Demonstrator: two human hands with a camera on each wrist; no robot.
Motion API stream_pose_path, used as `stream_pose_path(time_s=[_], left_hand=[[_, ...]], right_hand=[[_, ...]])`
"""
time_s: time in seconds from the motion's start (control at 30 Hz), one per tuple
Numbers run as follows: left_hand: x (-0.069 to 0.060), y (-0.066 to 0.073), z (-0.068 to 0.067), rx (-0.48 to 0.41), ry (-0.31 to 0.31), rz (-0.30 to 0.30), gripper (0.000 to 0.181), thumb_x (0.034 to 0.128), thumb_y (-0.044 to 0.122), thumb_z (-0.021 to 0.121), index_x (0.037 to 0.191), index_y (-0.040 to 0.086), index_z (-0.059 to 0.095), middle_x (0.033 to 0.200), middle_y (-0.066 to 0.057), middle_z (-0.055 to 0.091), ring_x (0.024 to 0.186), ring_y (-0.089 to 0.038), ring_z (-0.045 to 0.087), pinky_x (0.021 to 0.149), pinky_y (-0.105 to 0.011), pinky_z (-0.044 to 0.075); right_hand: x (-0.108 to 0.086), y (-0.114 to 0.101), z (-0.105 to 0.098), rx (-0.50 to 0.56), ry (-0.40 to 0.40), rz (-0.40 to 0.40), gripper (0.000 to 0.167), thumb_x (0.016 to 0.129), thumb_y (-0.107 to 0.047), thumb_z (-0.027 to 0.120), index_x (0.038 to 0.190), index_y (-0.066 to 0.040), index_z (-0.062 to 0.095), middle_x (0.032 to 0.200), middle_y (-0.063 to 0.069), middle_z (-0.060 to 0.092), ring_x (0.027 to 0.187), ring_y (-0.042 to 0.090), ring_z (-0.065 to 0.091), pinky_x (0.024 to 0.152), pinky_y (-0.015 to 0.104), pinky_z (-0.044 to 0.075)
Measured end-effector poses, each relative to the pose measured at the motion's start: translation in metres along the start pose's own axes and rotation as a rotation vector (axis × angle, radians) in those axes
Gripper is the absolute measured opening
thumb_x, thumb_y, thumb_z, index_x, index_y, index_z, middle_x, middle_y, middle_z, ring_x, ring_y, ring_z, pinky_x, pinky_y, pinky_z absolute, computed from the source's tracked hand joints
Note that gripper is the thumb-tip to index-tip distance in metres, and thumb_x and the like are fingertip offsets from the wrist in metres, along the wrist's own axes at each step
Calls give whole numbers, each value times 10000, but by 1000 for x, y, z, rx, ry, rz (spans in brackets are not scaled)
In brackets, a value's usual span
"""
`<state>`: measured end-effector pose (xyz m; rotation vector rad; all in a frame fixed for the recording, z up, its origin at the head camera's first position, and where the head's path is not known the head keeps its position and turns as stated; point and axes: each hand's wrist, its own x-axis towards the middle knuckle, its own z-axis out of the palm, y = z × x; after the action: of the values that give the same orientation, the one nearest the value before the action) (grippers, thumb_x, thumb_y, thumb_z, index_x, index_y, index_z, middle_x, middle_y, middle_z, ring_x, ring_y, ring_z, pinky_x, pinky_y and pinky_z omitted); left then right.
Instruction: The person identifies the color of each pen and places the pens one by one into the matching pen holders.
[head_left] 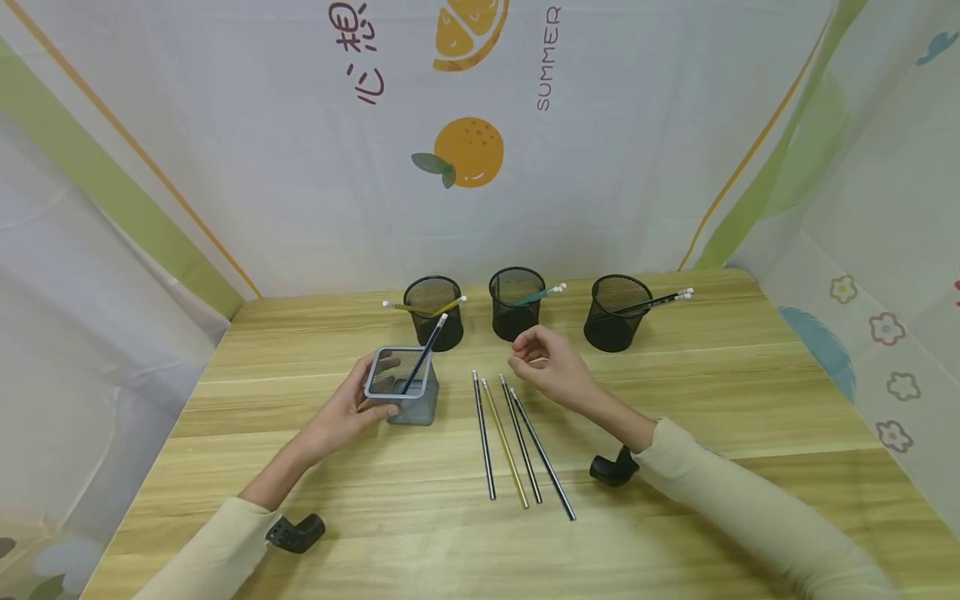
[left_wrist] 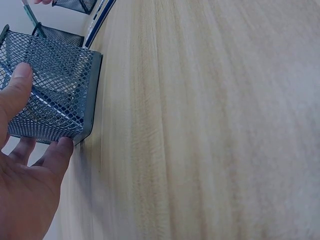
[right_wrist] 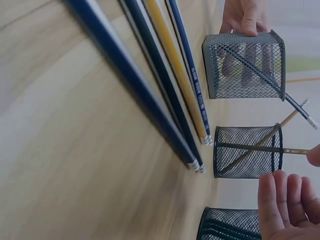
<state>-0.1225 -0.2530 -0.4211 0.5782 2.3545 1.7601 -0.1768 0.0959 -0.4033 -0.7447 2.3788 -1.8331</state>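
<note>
My left hand (head_left: 337,421) grips a square grey mesh pencil holder (head_left: 422,406), thumb on the near side and fingers around the far left. Inside leans a dark blue pencil (head_left: 433,340), white eraser end up. My right hand (head_left: 551,371) hovers over the table in front of the middle black cup. In the right wrist view its thumb stands apart from the loosely bent fingers (right_wrist: 282,200), with nothing between them. Below it lie a blue pencil (head_left: 483,442), a yellow pencil (head_left: 506,442), a dark green pencil (head_left: 520,437) and another blue pencil (head_left: 542,450), side by side.
Three round black mesh cups stand along the back: the left cup (head_left: 444,335) with yellow pencils, the middle cup (head_left: 514,322) with teal ones, the right cup (head_left: 609,335) with black ones. A printed curtain (head_left: 600,183) hangs behind the wooden table (head_left: 375,517).
</note>
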Motion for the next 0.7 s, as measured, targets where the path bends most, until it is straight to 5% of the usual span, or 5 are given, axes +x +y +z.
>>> stream_pose_path(time_s=[0.7], left_hand=[[0,-1,0,-1,-2,-3,788,933,-100,665,1568,19,213,1568,-248,312,1416,-489,309,1126,-597,313]], right_hand=[[-21,16,-17,-201,-170,153,164,885,23,739,975,21,602,877,74,625,749,178,635,689,278,582]])
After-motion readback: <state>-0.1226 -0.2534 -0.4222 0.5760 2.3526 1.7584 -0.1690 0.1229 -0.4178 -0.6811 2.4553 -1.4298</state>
